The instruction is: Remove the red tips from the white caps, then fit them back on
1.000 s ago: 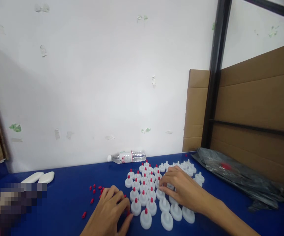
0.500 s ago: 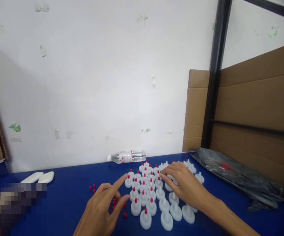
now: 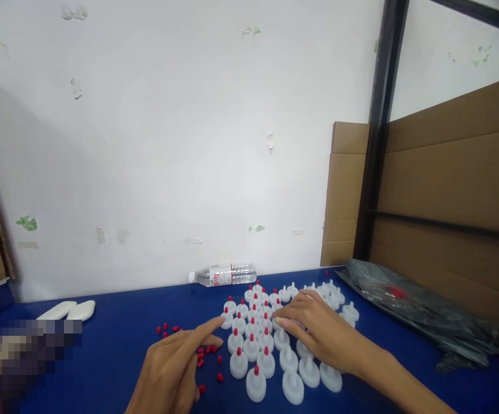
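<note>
Several white, round-based nozzle caps stand upright on the blue table. Those on the left carry red tip caps; most on the right have bare white nozzles. My right hand reaches in among them, with thumb and fingers pinched round the top of one nozzle cap. Its fingertips hide the red tip there. My left hand hovers over loose red tip caps left of the group, its index finger stretched towards a nozzle cap and its thumb lowered. Nothing shows in its grasp.
A clear plastic bottle lies along the white wall. Grey plastic bags spread over the right side, beside cardboard and a black metal post. Two white smooth objects lie at the left.
My right hand has shifted slightly towards me, onto a nearer red-tipped nozzle cap. My left thumb has dropped down and away from the nozzle caps, uncovering more loose red tip caps.
</note>
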Action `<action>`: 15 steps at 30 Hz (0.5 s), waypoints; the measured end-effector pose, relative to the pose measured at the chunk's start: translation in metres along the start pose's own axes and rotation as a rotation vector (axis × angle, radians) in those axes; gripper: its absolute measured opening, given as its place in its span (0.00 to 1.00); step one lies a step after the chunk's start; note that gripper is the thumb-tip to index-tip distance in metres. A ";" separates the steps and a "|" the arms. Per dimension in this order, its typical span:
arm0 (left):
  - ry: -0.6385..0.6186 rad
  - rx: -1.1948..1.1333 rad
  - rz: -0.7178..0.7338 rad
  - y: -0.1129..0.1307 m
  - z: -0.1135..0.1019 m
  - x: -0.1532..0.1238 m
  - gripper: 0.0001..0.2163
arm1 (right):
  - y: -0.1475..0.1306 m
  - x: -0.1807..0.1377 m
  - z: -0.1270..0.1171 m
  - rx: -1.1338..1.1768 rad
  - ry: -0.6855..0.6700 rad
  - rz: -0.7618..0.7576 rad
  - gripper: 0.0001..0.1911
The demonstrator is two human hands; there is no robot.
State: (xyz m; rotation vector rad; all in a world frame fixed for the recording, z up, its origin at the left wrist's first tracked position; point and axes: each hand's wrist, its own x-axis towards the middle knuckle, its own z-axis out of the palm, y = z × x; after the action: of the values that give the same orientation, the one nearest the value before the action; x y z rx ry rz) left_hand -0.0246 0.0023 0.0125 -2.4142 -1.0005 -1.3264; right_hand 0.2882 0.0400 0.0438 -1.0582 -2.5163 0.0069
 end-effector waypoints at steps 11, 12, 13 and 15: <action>-0.073 -0.107 0.237 0.013 -0.002 0.005 0.14 | 0.002 -0.003 0.002 0.047 0.012 -0.001 0.23; -0.093 -0.093 0.227 0.014 -0.004 0.005 0.14 | 0.003 -0.002 0.001 0.055 0.035 0.004 0.22; -0.115 -0.083 0.223 0.015 -0.005 0.004 0.14 | 0.003 -0.002 0.000 0.067 0.059 0.018 0.22; -0.146 -0.065 0.215 0.016 -0.004 0.001 0.16 | 0.003 -0.002 -0.001 0.105 0.107 0.065 0.21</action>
State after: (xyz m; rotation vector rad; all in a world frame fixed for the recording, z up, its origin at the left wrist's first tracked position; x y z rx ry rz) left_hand -0.0168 -0.0108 0.0179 -2.6117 -0.7148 -1.1410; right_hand 0.2919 0.0407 0.0434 -1.0687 -2.3586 0.0981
